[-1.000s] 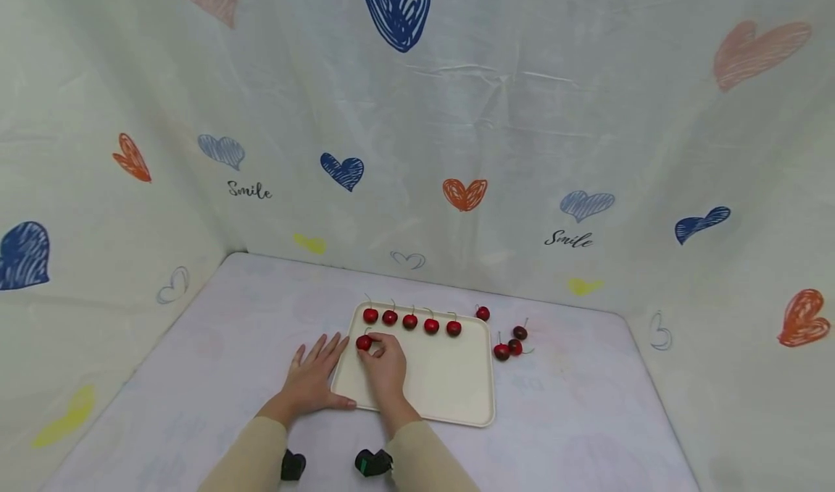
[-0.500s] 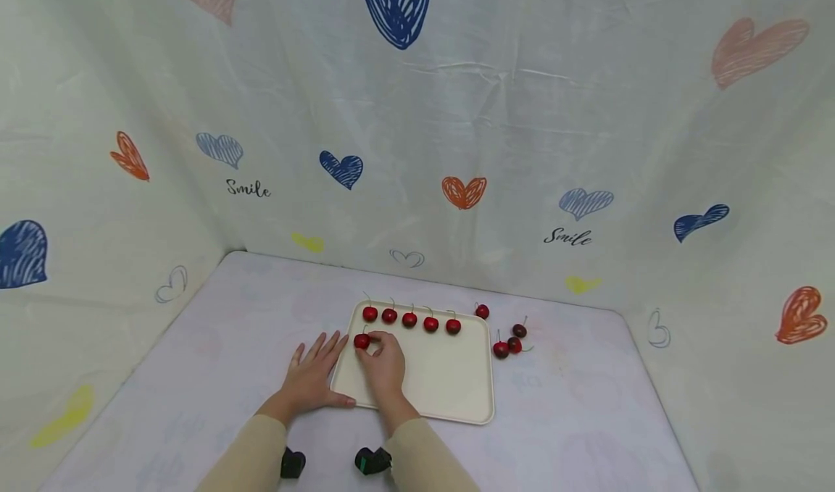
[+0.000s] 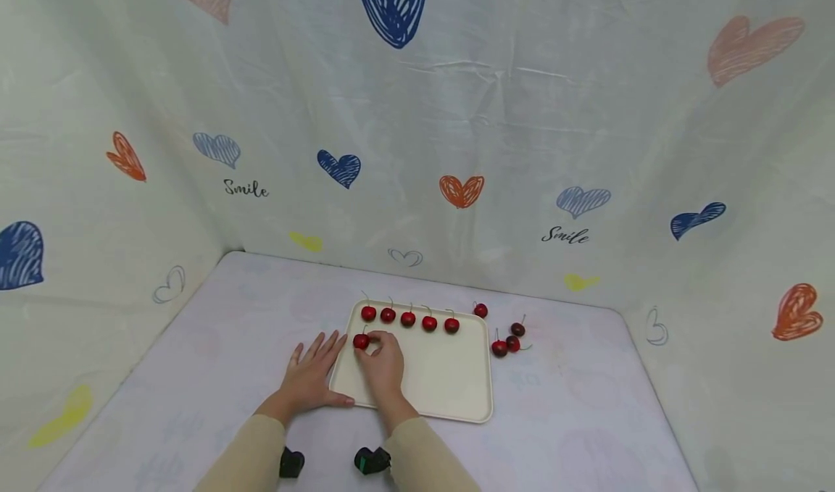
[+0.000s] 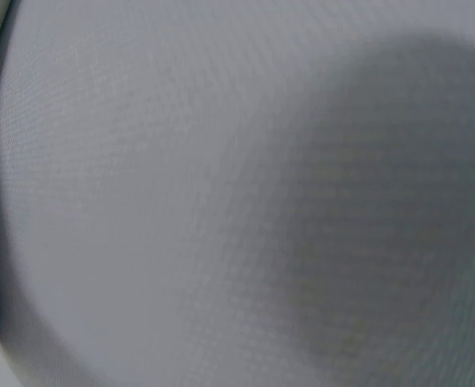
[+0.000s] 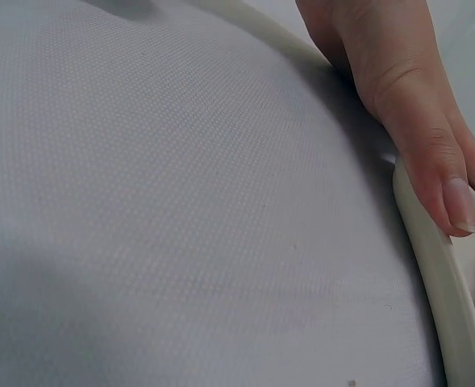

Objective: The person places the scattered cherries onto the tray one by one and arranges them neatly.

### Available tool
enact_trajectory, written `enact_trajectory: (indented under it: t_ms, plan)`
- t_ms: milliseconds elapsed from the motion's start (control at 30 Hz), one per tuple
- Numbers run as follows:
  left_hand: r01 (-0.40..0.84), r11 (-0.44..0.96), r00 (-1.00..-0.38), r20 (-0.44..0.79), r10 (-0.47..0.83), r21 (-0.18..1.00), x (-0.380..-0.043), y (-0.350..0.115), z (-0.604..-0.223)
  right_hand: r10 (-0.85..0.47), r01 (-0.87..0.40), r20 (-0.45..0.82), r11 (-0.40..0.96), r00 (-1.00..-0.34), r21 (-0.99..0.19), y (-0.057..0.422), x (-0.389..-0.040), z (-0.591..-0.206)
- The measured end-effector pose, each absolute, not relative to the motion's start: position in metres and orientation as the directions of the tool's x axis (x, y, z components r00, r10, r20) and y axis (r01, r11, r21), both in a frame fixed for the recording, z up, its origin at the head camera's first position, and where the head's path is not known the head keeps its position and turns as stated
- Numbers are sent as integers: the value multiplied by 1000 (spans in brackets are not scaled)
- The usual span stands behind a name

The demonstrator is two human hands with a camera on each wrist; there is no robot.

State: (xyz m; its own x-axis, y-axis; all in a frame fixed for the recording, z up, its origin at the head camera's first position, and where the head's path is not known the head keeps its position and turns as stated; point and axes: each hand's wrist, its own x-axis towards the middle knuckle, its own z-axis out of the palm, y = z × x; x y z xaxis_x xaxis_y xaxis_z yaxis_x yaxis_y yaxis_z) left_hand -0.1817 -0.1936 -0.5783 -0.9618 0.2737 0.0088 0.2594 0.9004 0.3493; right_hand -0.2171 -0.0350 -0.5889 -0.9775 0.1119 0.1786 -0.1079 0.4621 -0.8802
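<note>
In the head view, a cream rectangular tray bears a row of several red cherries with stems along its far side. My right hand pinches another cherry between thumb and fingertips, low over the tray in front of the row's left end. My left hand lies spread at the tray's left side, its fingertips by the left rim and its thumb at the near-left corner. The right wrist view shows the left thumb on the tray's rim. The left wrist view is mostly blurred white cloth.
Several loose cherries lie on the white-covered table to the right of the tray, one cherry near its far right corner. Two small black devices sit by the wrists. A heart-printed curtain surrounds the table.
My right hand has shifted the pinched cherry very slightly left on the tray. The left hand stays in place; the head view has drifted slightly.
</note>
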Motion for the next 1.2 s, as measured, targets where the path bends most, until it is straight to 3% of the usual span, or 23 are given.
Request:
enact_trajectory:
  t_ms: [200,533,1000,1200]
  plan:
    - [262,901,-962,17,273,345,-182,-194,-582,84,-83,129,412,-988,-908,-32,-216,-586]
    - [252,901,-965,21,262,354,-181,-193,-579,2,-8,8,130,-1000,-991,-5,-208,-570]
    - [242,904,-967,5,257,352,-180,-192,-578,14,-56,57,46,-998,-997,55,-185,-523]
    - [256,895,-964,28,265,366,-180,-193,-582,65,-97,102,74,-993,-992,86,-185,-525]
